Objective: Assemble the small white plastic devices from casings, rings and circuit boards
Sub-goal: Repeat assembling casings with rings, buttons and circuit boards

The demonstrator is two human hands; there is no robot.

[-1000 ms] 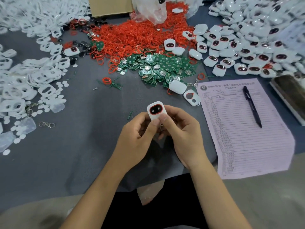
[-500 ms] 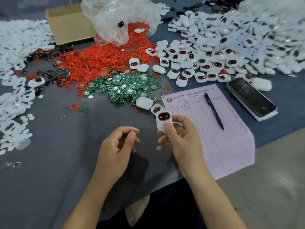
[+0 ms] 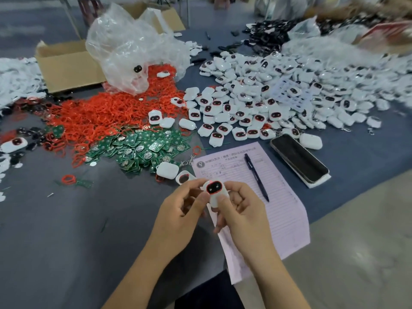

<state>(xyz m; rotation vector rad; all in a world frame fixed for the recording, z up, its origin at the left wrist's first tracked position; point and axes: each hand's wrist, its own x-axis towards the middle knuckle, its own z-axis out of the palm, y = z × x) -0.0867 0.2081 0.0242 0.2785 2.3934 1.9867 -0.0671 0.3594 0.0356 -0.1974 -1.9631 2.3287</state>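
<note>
Device (image 3: 215,194) sitting just near-left of the pink form (image 3: 263,188) | my right hand (image 3: 239,210) is pinching it, left hand (image 3: 178,210) is curling beside, touching its edge | risk: uneven squeezing is leaving the red ring unseated.

parts spread behind your hands

circuit boards (image 3: 142,150) lie before the rings (image 3: 107,117); finished devices (image 3: 256,108) sit to their right; the pen (image 3: 256,175) lies on the form (image 3: 283,210), the phone (image 3: 298,161) just right of it.
</note>
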